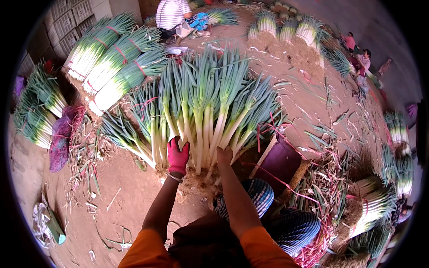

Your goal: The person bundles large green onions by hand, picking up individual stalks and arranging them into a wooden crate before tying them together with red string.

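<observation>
Both forearms [159, 203] are stretched forward; the gloved left hand [178, 157] and bare right hand [225, 155] are half-curled at leek-like stalks [199, 129] on the floor [129, 192]; whether any are gripped cannot be told.

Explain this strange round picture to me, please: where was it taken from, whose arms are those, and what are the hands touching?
There is no robot here: these are a person's own arms, in orange sleeves, entering from the bottom edge. A wide fisheye camera worn on the head looks down, so the scene seems round and straight edges bend. The left hand, in a pink glove, and the bare right hand are at the pale lower stalks of fanned-out long green onions; how firmly each grips is hard to tell. On the brown ground around them are tied onion bundles at the upper left and a purple bag further left.
</observation>
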